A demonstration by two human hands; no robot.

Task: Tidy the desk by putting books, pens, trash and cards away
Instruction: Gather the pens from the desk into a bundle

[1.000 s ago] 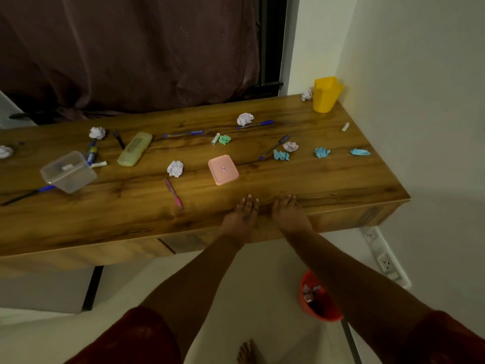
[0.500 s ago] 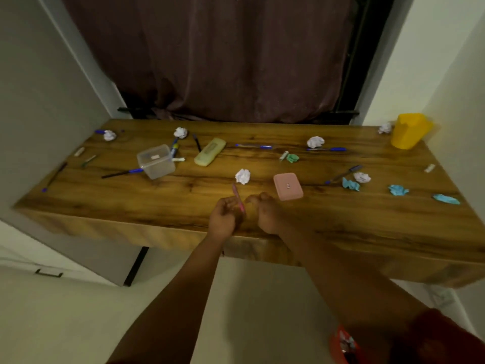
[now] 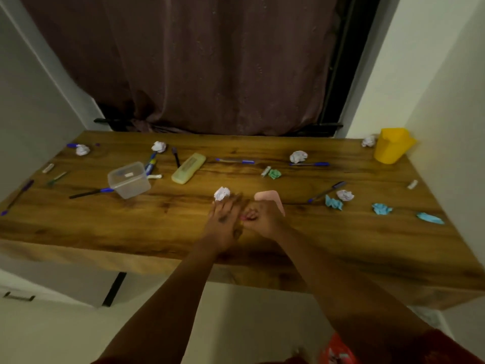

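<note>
Right hand [image 3: 262, 219] curled around pink pen [image 3: 246, 217], mid-desk [image 3: 78, 232], near edge. Left hand [image 3: 225, 219] flat, fingers straight, touching white paper ball [image 3: 221, 193]. Counted: five white balls, four coloured scraps.

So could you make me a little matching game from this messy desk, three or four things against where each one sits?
Things:
1. yellow cup
2. clear plastic box
3. pink case
4. pale green pencil case

Places:
A. just beyond the right hand
B. far right corner of the desk
C. left part, a blue-capped pen at its near side
D. middle left, toward the back, lying slantwise

Pairs: 1-B, 2-C, 3-A, 4-D
</note>
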